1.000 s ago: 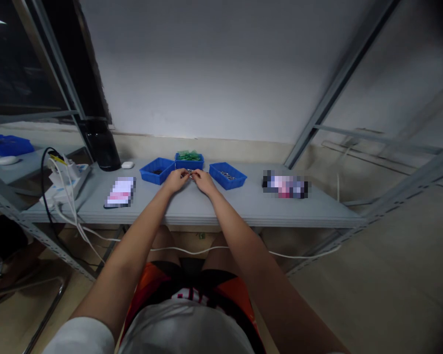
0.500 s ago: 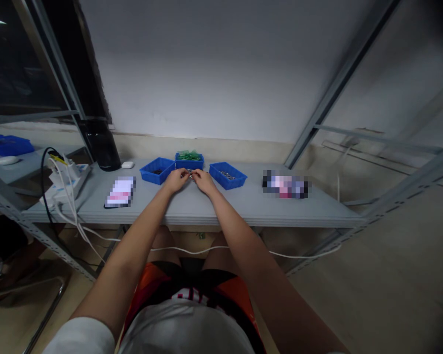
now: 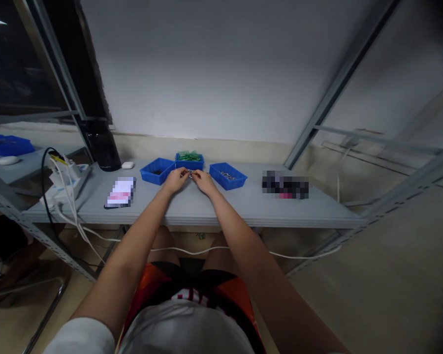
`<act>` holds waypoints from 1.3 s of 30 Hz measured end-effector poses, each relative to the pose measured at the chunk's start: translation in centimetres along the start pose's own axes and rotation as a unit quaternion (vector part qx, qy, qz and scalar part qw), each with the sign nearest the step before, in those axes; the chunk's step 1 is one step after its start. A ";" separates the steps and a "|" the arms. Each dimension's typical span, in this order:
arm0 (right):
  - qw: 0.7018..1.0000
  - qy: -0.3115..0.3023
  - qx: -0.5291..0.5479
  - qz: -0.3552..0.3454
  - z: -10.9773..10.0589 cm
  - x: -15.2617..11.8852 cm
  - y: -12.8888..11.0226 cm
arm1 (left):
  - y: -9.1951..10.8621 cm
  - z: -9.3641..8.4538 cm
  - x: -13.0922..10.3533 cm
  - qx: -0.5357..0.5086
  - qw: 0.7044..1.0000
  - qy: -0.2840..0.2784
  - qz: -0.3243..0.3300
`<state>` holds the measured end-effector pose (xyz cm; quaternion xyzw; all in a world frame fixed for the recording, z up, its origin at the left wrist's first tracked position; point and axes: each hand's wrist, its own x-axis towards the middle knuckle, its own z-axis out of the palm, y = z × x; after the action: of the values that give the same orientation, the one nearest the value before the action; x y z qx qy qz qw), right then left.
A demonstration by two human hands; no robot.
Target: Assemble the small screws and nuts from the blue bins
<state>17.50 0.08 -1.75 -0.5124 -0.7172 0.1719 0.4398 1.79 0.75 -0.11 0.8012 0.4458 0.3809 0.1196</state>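
My left hand (image 3: 176,180) and my right hand (image 3: 204,180) meet over the middle of the grey shelf table. The fingers of both are closed in a pinch around small shiny metal pieces (image 3: 190,173), too small to name. Behind my hands stands a blue bin with green pieces (image 3: 189,156). To the left of my left hand is a blue bin with dark small parts (image 3: 157,171). A third blue bin with small silvery parts (image 3: 228,176) sits just right of my right hand.
A phone (image 3: 120,192) with a lit screen lies at the left, near a white case (image 3: 127,165) and a black bottle (image 3: 102,146). A power strip (image 3: 68,184) with cables stands at the left end. A blurred-out item (image 3: 285,185) lies right. A white cable (image 3: 203,251) hangs below the table edge.
Both hands stay in nearly the same place, with only slight finger movement. The blurred-out item at the right looks darker now.
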 end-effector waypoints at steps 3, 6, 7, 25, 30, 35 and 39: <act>1.000 -0.002 -0.002 0.000 0.0 0.0 -0.1 | 0.0 0.0 0.0 -0.001 1.000 0.002 0.002; 1.000 -0.005 -0.002 0.000 -0.1 0.0 -0.2 | -0.1 0.0 0.1 -0.003 1.000 0.004 0.005; 1.000 -0.006 -0.002 0.000 -0.1 -0.1 -0.3 | 0.0 0.0 0.1 -0.004 1.000 0.005 0.006; 0.999 -0.038 -0.001 -0.034 -0.3 -0.3 -0.6 | 0.1 -0.1 0.1 -0.024 0.999 0.005 0.047; 0.999 -0.030 -0.002 -0.040 -0.2 -0.2 -0.4 | -0.1 0.1 0.1 -0.025 0.999 0.006 0.048; 0.998 -0.030 -0.001 -0.048 -0.2 -0.1 -0.2 | -0.1 0.1 0.2 -0.021 0.999 0.002 0.042; 0.999 -0.033 0.000 -0.043 -0.1 -0.1 -0.1 | -0.1 0.1 0.2 -0.020 0.999 0.002 0.042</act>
<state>17.52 -0.08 -1.63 -0.4750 -0.7529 0.1691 0.4230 1.83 0.92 -0.11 0.8162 0.4040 0.3958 0.1182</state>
